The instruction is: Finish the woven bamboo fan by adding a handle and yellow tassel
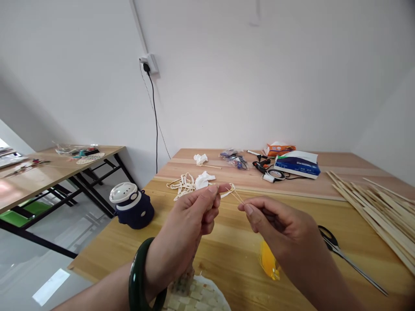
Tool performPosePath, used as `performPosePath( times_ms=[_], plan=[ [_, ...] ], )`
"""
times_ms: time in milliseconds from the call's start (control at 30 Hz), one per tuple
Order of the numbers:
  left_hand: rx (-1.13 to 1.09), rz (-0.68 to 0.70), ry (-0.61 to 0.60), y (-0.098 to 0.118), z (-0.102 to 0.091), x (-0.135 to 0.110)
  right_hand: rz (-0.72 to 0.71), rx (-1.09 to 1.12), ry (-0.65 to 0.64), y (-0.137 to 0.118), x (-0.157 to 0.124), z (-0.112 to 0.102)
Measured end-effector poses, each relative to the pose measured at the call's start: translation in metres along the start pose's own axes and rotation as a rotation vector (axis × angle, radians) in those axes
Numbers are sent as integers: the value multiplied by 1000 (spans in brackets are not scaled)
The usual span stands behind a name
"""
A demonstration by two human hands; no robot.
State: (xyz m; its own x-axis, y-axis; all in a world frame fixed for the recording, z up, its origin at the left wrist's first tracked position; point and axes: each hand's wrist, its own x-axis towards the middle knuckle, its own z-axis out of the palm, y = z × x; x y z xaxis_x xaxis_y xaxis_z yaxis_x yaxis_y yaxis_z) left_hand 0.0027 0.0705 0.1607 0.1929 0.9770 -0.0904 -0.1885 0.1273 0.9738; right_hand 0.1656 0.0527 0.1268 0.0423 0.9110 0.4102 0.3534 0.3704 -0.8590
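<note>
Two thin pale strands (236,195) run between my hands above the table; I cannot tell whether they are thread or fine fibre. My right hand (282,224) pinches one end between thumb and forefinger. Against my left hand (189,218), closed with thumb pressed on the pointing forefinger, the strands meet the fingertip. Below my left wrist, a woven piece of pale strips (207,296) with a white edge lies partly hidden. Under my right hand is a yellow bundle (268,261) in clear wrapping. Scissors (350,261) with black handles lie to its right.
Long wooden strips (379,211) are heaped at the right. Flat cord (183,185) and crumpled white tissue (204,179) lie behind my left hand. A dark blue cup (136,214) stands at the left edge. Tissue packs (296,166) and a glue gun (259,166) sit at the back.
</note>
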Motion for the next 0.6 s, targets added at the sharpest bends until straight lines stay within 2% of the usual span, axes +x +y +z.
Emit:
performPosePath(
  times_ms=[133, 300, 433, 600],
  plan=[
    [80, -14, -17, 2, -2, -2, 56, 103, -25, 0, 1, 9],
    [24, -52, -77, 0, -5, -2, 244, 292, -138, 0, 2, 13],
    [27, -58, -92, -2, -6, -1, 304, 376, -209, 2, 0, 15],
    [11, -63, -91, -1, -6, -1, 338, 445, -184, -1, 0, 19]
  ],
)
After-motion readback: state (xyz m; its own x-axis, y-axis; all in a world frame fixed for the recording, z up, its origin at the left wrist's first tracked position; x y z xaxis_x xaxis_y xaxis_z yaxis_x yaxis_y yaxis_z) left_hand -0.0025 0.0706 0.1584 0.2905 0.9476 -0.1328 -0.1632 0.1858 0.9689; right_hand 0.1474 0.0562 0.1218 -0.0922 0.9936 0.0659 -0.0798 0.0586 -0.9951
